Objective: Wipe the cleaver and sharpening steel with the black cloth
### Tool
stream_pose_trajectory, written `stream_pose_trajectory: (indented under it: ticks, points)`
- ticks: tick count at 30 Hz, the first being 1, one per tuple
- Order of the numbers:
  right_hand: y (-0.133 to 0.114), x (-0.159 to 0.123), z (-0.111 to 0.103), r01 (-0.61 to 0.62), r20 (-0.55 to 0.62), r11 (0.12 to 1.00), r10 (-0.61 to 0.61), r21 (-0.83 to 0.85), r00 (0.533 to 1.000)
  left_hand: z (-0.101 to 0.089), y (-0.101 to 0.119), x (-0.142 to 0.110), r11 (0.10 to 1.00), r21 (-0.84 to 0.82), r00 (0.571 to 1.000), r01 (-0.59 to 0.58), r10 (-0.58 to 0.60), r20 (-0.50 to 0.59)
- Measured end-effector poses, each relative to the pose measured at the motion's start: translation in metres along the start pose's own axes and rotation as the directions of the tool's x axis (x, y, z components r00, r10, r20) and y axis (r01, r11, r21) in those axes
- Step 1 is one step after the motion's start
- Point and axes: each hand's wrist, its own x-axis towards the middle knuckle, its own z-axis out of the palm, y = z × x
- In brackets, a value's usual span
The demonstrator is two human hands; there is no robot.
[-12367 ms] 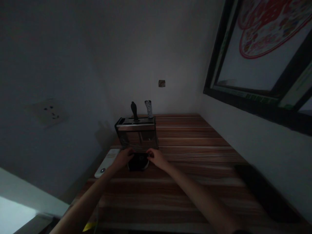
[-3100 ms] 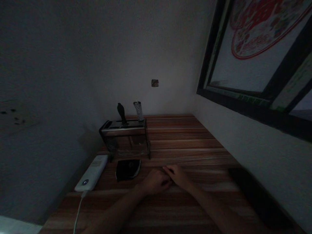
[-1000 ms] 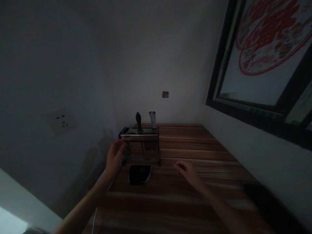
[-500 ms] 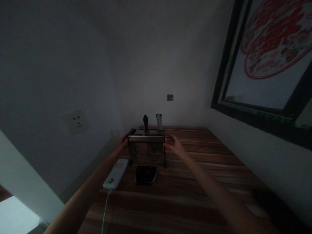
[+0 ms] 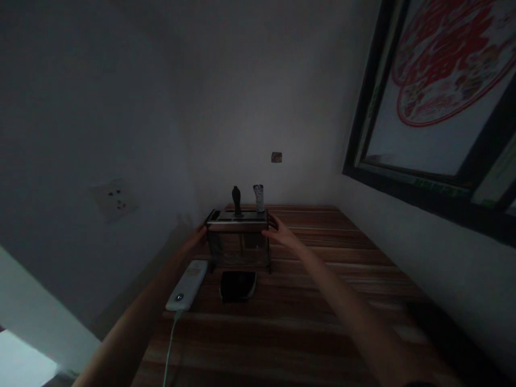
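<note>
A dark box with a metal-trimmed top and a clear front (image 5: pixel 237 250) stands on the wooden table. A black upright handle (image 5: pixel 236 201) and a silvery, glassy-looking tube (image 5: pixel 258 199) rise from its top. My left hand (image 5: pixel 197 236) is closed against the box's upper left side, its fingers partly hidden. My right hand (image 5: pixel 279 231) grips the upper right edge, thumb at the front and fingers behind. In front of the box lies a small black tray-like thing (image 5: pixel 237 286), too dark to name.
Left of the black thing, a white power strip (image 5: pixel 187 286) with a cable (image 5: pixel 169 344) lies on the wooden tabletop (image 5: pixel 306 317). A wall socket (image 5: pixel 115 200) is at the left, and a framed red picture (image 5: pixel 447 80) hangs at the right. A dark object (image 5: pixel 439 333) lies lower right.
My right hand has moved in from beside the box and now holds its right edge. My left hand stays at the left side. The whole view has shifted slightly.
</note>
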Motion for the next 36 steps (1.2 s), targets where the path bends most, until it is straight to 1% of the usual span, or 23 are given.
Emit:
stream_pose_trajectory:
  ticks: [4, 12, 16, 19, 23, 29, 33, 36]
  points:
    - [0.003, 0.001, -0.004, -0.037, 0.034, 0.997, 0.035, 0.065, 0.999, -0.002, -0.004, 0.004, 0.999, -0.021, 0.999, -0.046, 0.046, -0.001]
    - [-0.004, 0.003, -0.005, -0.023, 0.021, 0.999, 0.022, 0.035, 1.000, -0.002, -0.009, 0.005, 0.997, -0.042, 0.998, -0.062, 0.061, -0.034]
    - [-0.006, 0.003, -0.008, -0.012, 0.023, 1.000, 0.011, 0.021, 1.000, 0.001, -0.007, 0.004, 0.997, -0.036, 0.998, -0.064, 0.063, -0.033]
    - [-0.008, 0.002, -0.015, -0.008, 0.026, 1.000, 0.008, 0.006, 1.000, 0.008, -0.004, 0.002, 0.998, -0.019, 0.998, -0.056, 0.056, -0.009]
    - [-0.013, -0.001, -0.030, -0.003, 0.021, 1.000, 0.004, -0.020, 1.000, 0.025, -0.002, -0.001, 0.999, -0.016, 0.998, -0.050, 0.050, 0.046]
    - [-0.020, -0.012, -0.062, -0.011, 0.003, 0.998, 0.011, -0.065, 1.000, 0.061, -0.008, 0.004, 0.999, -0.026, 0.998, -0.047, 0.048, 0.047]
    - [-0.023, -0.021, -0.085, -0.025, -0.054, 0.993, 0.019, -0.113, 0.998, 0.086, -0.016, 0.010, 0.995, -0.041, 0.992, -0.086, 0.089, 0.093]
    - [-0.027, -0.029, -0.100, -0.028, -0.097, 0.989, 0.014, -0.146, 0.995, 0.105, -0.022, 0.011, 0.993, -0.069, 0.989, -0.093, 0.100, 0.112]
